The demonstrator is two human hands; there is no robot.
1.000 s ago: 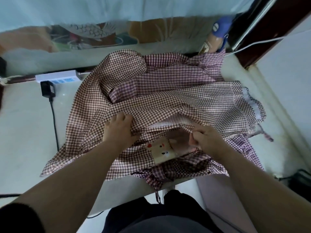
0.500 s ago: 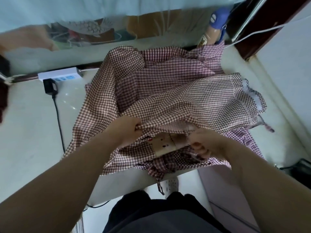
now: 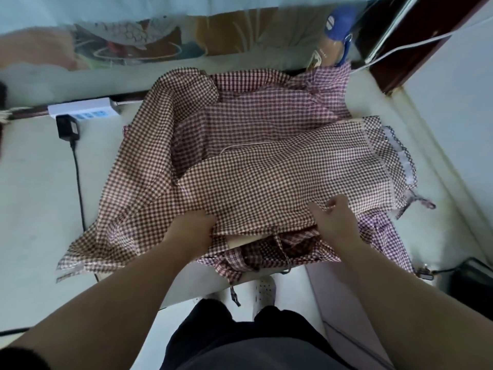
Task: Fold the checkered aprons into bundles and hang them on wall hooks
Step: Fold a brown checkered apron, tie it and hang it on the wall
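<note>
A red-and-white checkered apron (image 3: 266, 177) lies spread and rumpled over the white table (image 3: 34, 188), with a second checkered layer (image 3: 266, 108) under it at the back. My left hand (image 3: 190, 232) grips the near edge of the top fold at its left end. My right hand (image 3: 333, 222) pinches the same fold at its right end, thumb on top. The fold covers the beige pocket patch, of which only a strip (image 3: 240, 240) shows. Apron ties (image 3: 234, 292) dangle over the table's front edge.
A white power strip (image 3: 82, 109) with a black plug and cable (image 3: 77, 177) sits at the table's left back. A blue-capped bottle (image 3: 336, 36) stands at the back right. A wall runs along the right. My legs and a slipper (image 3: 264, 289) are below the table edge.
Both hands have pulled the upper fold of the apron toward me, over the beige pocket patch, which is now almost covered. The left side of the cloth has drawn in.
</note>
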